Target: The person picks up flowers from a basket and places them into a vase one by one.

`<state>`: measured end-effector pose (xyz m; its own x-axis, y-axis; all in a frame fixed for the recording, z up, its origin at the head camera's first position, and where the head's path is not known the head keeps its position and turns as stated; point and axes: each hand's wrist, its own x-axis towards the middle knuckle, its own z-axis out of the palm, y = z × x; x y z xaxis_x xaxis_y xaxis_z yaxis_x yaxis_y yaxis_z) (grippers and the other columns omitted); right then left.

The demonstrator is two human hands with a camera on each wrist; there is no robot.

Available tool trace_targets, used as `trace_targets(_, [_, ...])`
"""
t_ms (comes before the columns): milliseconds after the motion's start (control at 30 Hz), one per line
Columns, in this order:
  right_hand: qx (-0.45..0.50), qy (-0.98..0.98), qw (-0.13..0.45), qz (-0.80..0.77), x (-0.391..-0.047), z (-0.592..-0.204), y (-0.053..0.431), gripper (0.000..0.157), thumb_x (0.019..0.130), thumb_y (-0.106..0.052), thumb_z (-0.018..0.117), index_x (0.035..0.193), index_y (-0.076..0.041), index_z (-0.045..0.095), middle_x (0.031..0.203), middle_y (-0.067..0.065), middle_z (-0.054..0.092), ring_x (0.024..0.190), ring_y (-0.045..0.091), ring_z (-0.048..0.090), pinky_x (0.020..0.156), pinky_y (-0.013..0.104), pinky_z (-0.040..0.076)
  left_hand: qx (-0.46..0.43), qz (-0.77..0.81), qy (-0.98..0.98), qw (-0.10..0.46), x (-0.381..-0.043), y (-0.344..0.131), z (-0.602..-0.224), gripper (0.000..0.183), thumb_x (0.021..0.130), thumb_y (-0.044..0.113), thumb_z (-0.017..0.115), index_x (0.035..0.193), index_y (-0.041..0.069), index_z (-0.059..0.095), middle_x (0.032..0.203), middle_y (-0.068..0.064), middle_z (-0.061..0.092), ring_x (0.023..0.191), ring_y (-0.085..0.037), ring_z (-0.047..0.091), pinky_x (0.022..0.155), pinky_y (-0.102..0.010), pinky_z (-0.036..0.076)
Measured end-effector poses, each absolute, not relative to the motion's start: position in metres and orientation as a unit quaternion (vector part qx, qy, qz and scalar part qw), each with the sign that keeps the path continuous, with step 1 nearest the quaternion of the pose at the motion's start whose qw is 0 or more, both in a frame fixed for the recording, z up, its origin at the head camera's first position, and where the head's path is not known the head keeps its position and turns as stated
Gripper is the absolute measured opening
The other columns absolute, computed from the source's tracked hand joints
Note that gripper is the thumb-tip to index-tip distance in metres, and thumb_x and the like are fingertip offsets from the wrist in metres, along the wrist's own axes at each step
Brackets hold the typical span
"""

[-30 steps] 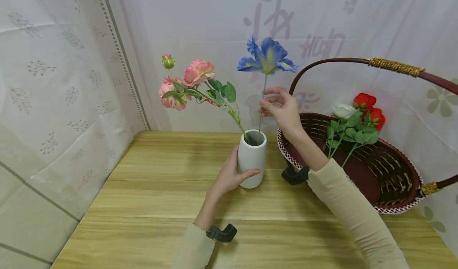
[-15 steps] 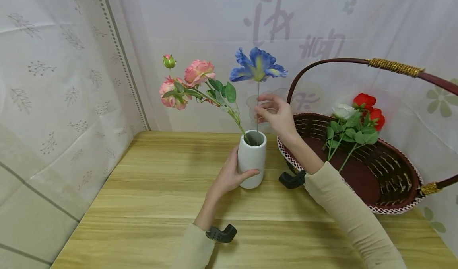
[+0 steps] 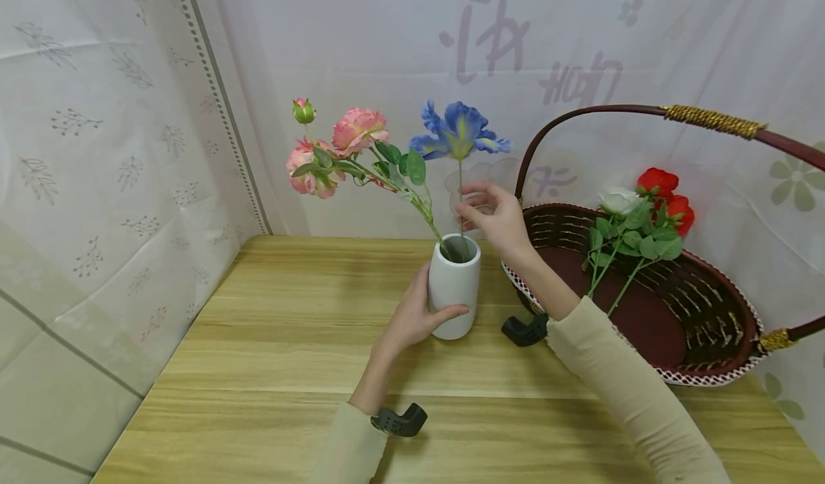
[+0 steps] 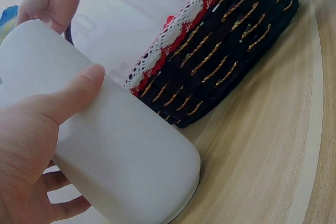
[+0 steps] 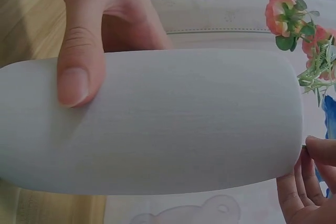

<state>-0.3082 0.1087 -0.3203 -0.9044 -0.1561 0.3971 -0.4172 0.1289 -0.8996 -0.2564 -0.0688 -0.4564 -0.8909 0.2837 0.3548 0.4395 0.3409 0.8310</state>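
Note:
A white vase (image 3: 454, 294) stands upright on the wooden table. My left hand (image 3: 419, 312) grips it from the left, thumb across the front; the left wrist view shows the fingers wrapped behind the vase (image 4: 126, 145). Above the rim, my right hand (image 3: 495, 219) pinches the thin stem of a blue iris (image 3: 460, 129) between thumb and fingertips. The stem's lower end is inside the vase mouth. A pink rose stem with two blooms (image 3: 359, 130) and a bud leans left out of the same vase. In the right wrist view, the right hand (image 5: 310, 182) is partly cut off.
A dark brown woven basket (image 3: 715, 312) with a tall arched handle stands right of the vase, close to the right forearm. Inside lie red roses (image 3: 657, 181) and a white rose (image 3: 620, 200) with green leaves. A printed curtain (image 3: 361, 33) hangs behind the table (image 3: 290, 326).
My right hand has moved down and slightly left with the blue iris, and its stem has gone deeper into the vase. The left hand and vase have stayed in place.

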Motion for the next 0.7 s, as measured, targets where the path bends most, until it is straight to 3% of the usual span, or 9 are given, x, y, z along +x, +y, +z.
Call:
trace_targets(400, [0.192, -0.774, 0.088, 0.597, -0.306, -0.325, 0.1075, 0.028, 0.097, -0.008, 0.068, 0.122, 0.003, 0.064, 0.103, 0.022, 0.068, 0.076, 0.017, 0.067, 0.074, 0.032, 0.058, -0.22, -0.532, -0.815, 0.068, -0.2567, -0.0696, -0.4568, 0.098, 0.081, 0.034, 0.087, 0.157, 0.018, 0.027, 0.141, -0.006, 0.048, 0.123, -0.022, 0.053, 0.101, -0.046, 0.045])
trace_targets(700, [0.198, -0.796, 0.077, 0.567, -0.3052, -0.3282, 0.1064, 0.026, 0.098, -0.013, 0.068, 0.121, -0.001, 0.067, 0.102, 0.017, 0.07, 0.087, 0.026, 0.068, 0.082, 0.038, 0.057, -0.217, -0.531, -0.817, 0.059, -0.2574, -0.0705, -0.4568, 0.097, 0.081, 0.038, 0.086, 0.156, 0.018, 0.028, 0.14, -0.004, 0.048, 0.122, -0.02, 0.053, 0.101, -0.044, 0.046])
